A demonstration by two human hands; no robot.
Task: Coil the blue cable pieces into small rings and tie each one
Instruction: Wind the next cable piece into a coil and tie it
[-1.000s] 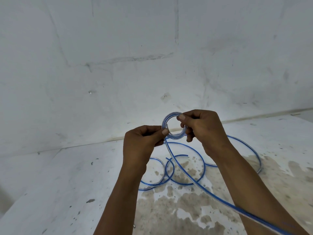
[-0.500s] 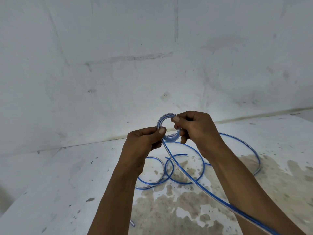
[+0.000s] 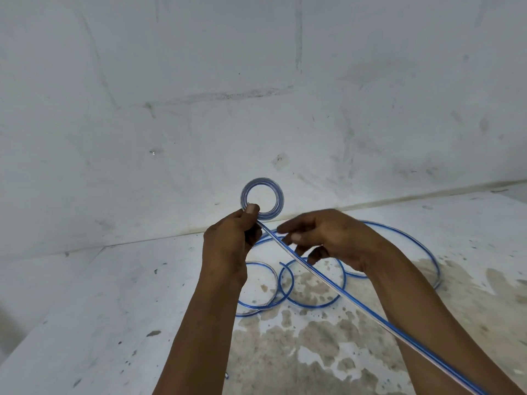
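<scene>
Left hand: the left hand (image 3: 228,246) is raised over the floor, thumb and fingers pinching the lower edge of the coiled ring (image 3: 262,198).
Coiled ring: a small, tight coil of blue cable standing upright above the left thumb, in front of the far wall (image 3: 256,81).
Trailing cable: from the pinch point a straight run of blue cable (image 3: 356,303) slopes down to the near right, passing under the right hand and out of view at the bottom edge.
Right hand: the right hand (image 3: 328,238) hovers just right of the ring, fingers loosely spread and relaxed, gripping nothing; whether a fingertip touches the trailing cable cannot be told.
Loose loops: more blue cable (image 3: 313,305) lies in wide loops on the stained white floor (image 3: 114,309), beyond and below the hands.
Containers: no container can be made out.
</scene>
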